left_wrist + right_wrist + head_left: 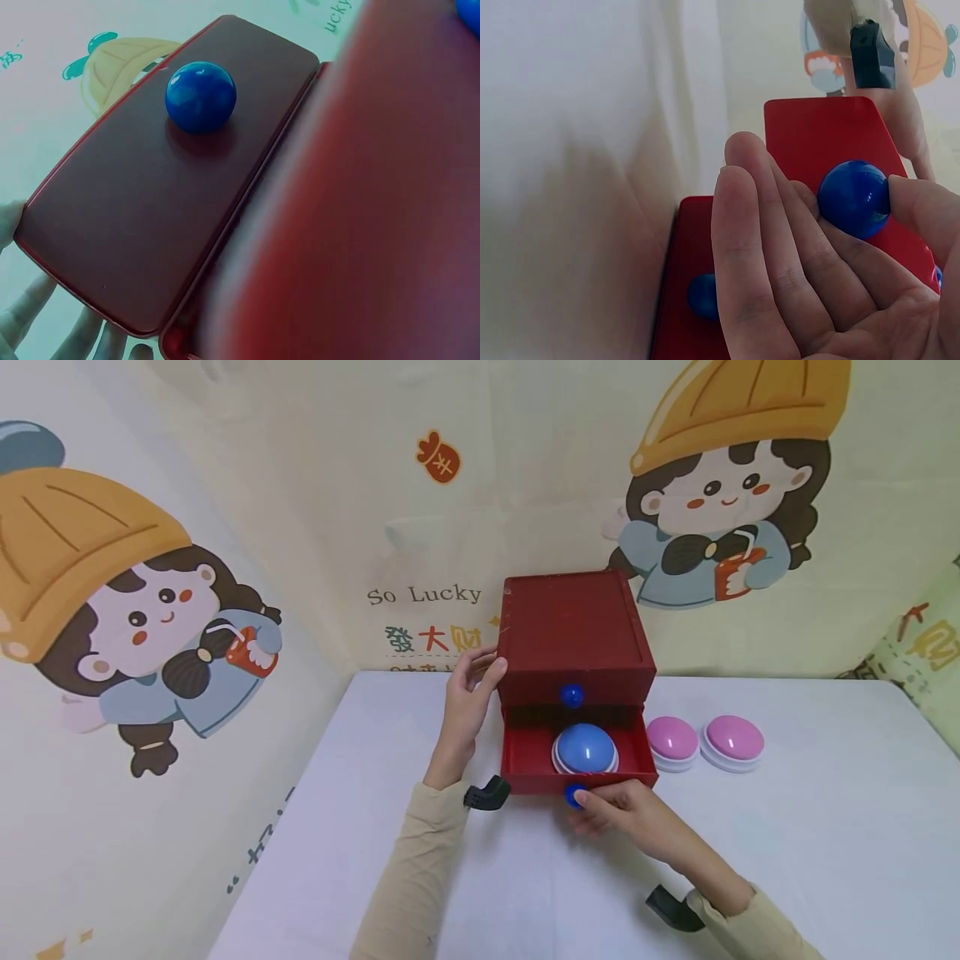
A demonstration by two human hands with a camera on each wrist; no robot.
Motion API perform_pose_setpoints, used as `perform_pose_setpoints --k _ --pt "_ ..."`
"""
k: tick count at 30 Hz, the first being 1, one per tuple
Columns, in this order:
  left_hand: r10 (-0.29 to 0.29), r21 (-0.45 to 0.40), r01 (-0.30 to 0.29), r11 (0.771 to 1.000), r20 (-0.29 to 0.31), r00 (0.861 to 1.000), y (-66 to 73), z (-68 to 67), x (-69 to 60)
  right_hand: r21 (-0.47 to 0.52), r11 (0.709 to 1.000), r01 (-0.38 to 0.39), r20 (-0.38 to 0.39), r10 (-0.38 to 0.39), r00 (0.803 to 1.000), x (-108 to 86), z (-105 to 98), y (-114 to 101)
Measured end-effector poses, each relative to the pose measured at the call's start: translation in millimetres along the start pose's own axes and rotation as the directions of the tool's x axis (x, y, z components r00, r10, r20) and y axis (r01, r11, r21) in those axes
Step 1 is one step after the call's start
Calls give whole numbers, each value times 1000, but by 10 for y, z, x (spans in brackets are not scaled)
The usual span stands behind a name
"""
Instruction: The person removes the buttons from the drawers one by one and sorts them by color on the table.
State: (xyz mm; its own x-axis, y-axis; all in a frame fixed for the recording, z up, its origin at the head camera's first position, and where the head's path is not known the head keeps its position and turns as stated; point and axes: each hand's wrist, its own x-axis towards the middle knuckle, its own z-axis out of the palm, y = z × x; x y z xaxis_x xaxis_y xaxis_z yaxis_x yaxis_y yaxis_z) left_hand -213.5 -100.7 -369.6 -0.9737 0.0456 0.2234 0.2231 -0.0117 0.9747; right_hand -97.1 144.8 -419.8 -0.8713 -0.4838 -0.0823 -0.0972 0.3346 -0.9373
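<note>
A red two-drawer box point(573, 618) stands on the table with its lower drawer point(528, 752) pulled out. Inside that drawer sits a blue dome-topped push button point(587, 748) on a white base. My right hand point(630, 814) pinches the lower drawer's round blue knob point(855, 199) between thumb and index finger, the other fingers extended below. At the box's left side, my left hand point(471, 697) rests against it, thumb by the front corner. The upper drawer is closed, its blue knob point(201, 97) untouched.
Two pink push buttons on white bases, one nearer point(672, 739) and one farther right point(733, 739), stand just right of the box. A white cloth point(810, 860) covers the table. Behind it hangs a printed backdrop point(315, 527) with cartoon figures.
</note>
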Motion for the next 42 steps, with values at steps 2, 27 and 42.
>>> perform_pose_setpoints --k 2,27,42 --pt "5 -1 -5 1000 -7 1000 -20 11 -14 -3 1000 0 6 0 1000 -35 4 4" --pt "-35 80 31 996 61 997 78 -68 -1 73 997 32 18 -33 999 -110 68 -29" --pt "7 135 -14 991 52 999 83 -77 -10 42 999 21 12 -22 1000 -114 92 -59"
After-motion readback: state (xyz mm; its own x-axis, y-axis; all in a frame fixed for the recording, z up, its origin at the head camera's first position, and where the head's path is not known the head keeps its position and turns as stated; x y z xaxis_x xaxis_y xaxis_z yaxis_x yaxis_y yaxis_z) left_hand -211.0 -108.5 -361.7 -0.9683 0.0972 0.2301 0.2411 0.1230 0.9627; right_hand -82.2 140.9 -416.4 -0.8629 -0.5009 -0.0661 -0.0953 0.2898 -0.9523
